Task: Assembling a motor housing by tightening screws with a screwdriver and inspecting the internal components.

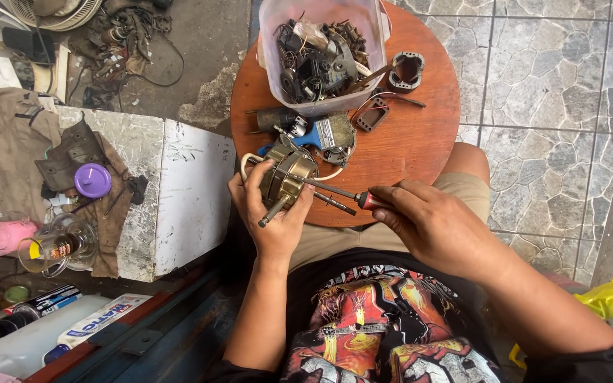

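My left hand (267,213) grips a brass-coloured fan motor (286,177) with its shaft pointing down-left, held over the near edge of a round wooden table (420,135). My right hand (431,223) holds a screwdriver (342,193) by its red handle; the metal tip rests against the motor's housing. Both hands are above my lap.
A clear plastic tub (321,53) of motor parts stands on the table's far side, with a stator ring (406,71), a square frame (372,113) and other loose parts beside it. A white box (179,191) with a purple lid (93,180) and cloths stands left. Bottles lie at the lower left.
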